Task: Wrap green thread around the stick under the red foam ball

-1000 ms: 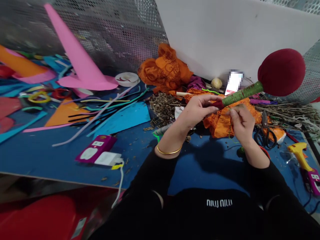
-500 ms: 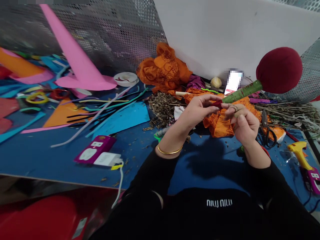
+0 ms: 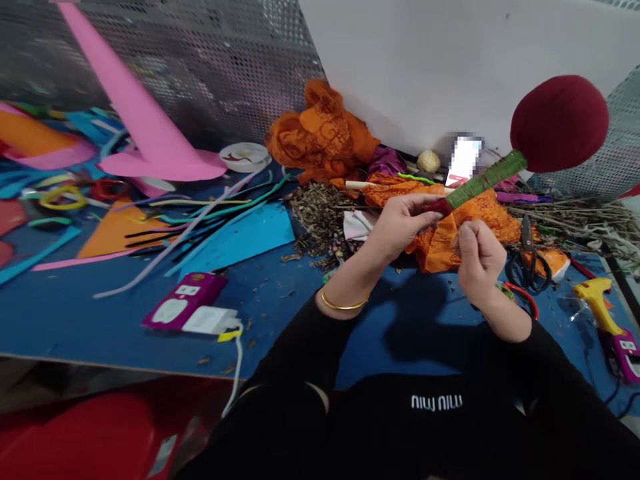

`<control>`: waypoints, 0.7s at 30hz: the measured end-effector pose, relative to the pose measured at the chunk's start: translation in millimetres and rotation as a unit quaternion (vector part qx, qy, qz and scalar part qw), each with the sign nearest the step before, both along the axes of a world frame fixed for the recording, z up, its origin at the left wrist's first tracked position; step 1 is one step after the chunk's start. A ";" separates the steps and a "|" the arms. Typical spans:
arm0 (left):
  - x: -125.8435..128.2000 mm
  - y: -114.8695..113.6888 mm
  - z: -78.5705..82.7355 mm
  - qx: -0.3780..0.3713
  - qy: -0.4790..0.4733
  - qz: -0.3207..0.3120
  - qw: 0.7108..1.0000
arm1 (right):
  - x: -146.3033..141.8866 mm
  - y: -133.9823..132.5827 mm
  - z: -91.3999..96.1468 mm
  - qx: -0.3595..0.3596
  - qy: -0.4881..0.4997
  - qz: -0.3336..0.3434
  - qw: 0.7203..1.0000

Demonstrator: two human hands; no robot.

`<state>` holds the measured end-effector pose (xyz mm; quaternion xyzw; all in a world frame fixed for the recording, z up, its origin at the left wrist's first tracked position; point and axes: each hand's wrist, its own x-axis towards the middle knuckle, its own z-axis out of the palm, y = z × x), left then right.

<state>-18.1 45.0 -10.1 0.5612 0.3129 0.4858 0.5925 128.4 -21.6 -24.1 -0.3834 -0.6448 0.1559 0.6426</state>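
Observation:
My left hand (image 3: 403,223) pinches the dark red lower end of a mallet-like stick. Its handle (image 3: 486,179) is wrapped in green, and a large dark red cloth-covered ball (image 3: 560,123) forms the head, pointing up and right. Below the handle and apart from it, my right hand (image 3: 481,261) is closed, thumb pressed on the bent fingers. Whether something thin is in that pinch I cannot make out. Behind both hands lies crumpled orange fabric (image 3: 435,250). Black-handled scissors (image 3: 529,260) rest just right of my right hand.
A yellow glue gun (image 3: 597,303) stands at the right by a purple power strip (image 3: 625,353). Another purple strip (image 3: 183,303) with a charger and cable lies left. Pink cone (image 3: 145,113), blue sheet (image 3: 245,240), dried plant bits (image 3: 320,217) and a lit phone (image 3: 465,160) are farther back.
My right hand has come away from the handle, downward, and its fingers have closed tighter. My left hand keeps its hold on the stick's end. The view has shifted slightly.

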 end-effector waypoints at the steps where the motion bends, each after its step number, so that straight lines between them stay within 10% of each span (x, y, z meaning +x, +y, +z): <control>1: 0.3 -0.1 -0.4 0.005 0.003 0.003 1.000 | 0.1 -2.4 0.8 0.030 -0.040 -0.010 0.999; 21: 3.3 -8.2 1.1 0.102 0.245 0.010 0.964 | 26.1 15.2 25.9 0.018 0.032 0.069 0.997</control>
